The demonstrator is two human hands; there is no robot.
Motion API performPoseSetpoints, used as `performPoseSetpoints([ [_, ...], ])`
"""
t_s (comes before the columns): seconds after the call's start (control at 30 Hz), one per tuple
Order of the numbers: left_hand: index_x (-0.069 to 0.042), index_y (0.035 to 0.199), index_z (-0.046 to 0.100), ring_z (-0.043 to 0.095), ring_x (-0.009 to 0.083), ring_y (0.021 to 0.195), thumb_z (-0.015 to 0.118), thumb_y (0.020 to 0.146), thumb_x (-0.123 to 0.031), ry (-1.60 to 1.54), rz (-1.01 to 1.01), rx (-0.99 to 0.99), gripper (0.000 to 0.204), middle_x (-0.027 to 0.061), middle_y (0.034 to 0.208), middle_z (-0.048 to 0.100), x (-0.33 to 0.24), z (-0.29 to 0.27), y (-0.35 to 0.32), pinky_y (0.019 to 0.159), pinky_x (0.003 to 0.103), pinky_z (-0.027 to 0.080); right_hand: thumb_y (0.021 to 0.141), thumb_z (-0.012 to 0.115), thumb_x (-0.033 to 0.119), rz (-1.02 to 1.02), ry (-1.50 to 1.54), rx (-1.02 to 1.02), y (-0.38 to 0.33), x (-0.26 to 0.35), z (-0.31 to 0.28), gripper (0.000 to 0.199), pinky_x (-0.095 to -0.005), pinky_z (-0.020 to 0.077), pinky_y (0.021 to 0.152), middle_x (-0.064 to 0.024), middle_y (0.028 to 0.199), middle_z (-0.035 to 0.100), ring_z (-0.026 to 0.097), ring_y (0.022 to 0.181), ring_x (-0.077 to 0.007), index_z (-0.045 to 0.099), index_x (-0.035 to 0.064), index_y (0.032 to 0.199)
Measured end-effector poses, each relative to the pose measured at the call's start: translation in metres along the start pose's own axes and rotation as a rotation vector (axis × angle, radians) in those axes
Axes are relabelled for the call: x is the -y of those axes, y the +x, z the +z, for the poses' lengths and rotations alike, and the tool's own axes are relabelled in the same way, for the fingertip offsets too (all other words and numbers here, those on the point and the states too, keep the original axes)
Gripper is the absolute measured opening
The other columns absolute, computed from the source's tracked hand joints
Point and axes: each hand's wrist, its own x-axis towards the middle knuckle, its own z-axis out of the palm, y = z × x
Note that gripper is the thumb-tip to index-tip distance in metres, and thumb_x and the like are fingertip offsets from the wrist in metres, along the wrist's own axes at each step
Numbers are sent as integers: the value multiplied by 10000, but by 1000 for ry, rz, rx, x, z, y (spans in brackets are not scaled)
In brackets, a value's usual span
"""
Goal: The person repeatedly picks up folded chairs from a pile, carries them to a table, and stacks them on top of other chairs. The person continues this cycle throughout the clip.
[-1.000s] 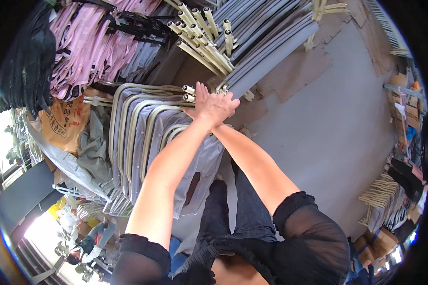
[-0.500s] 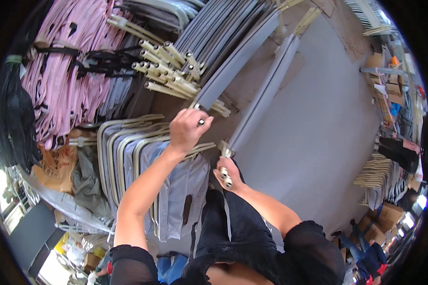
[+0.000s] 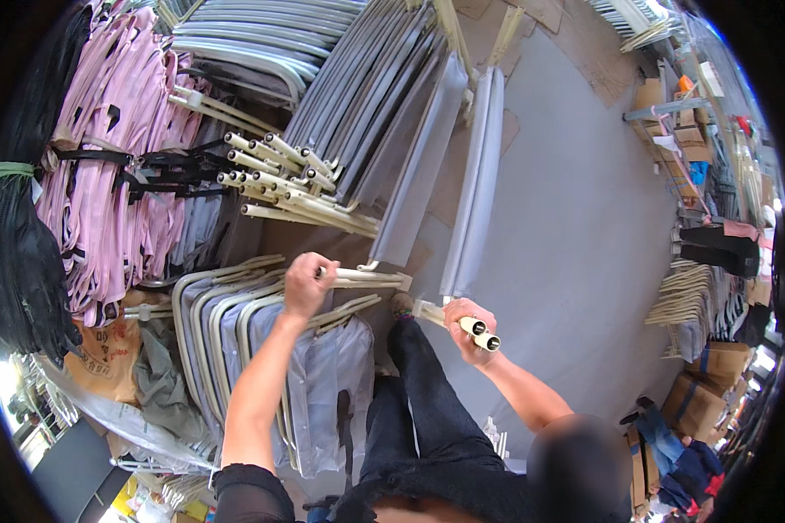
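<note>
My left hand (image 3: 308, 283) is closed round the end of a cream metal tube frame, whose tubes (image 3: 366, 277) run rightward from the fist. A grey fabric panel (image 3: 420, 166) stretches from these tubes toward the far side. My right hand (image 3: 469, 329) grips the paired cream tubes of a second frame, their two round open ends (image 3: 482, 336) sticking out past the fingers. That frame carries a folded grey fabric panel (image 3: 474, 179), and its far cream legs (image 3: 506, 35) rest toward the floor. The two frames stand apart, slightly spread.
Left of the panels, a row of similar grey frames (image 3: 358, 113) leans with cream tube ends (image 3: 275, 174) jutting out. Bent-tube frames with grey cloth (image 3: 235, 340) stand near my left leg. Pink fabric bundles (image 3: 113, 174) rise at left; cardboard boxes (image 3: 702, 405) sit at right.
My left hand has moved left and nearer, my right hand to the right, widening the gap between them. Both held frames now lie more upright in the view, which has also shifted.
</note>
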Motion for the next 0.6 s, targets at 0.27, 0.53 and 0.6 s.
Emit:
performPoseSetpoints([
  [0.27,-56,758,516,523,303,736,655,738,-239,179,-197,6,230,105,696,534,107,-10,-3,677,409,420,743,557,58,-26,-22,-8,16,19,-17,86,-292,445,585,-82,671,554,542,607,-208,518,11,683],
  [0.53,-67,1229,429,363,302,1230,766,603,-412,-122,403,578,790,151,1274,430,-152,34,-28,1029,468,229,764,563,55,166,56,-194,17,80,4,81,-271,424,495,-44,620,555,522,525,-135,557,22,690],
  [0.6,-44,1185,447,524,231,1048,737,660,-200,-806,-181,420,620,138,1113,530,-189,56,-55,893,346,394,776,543,91,203,128,-204,33,113,14,93,-252,430,516,-47,662,561,525,574,-111,554,5,740],
])
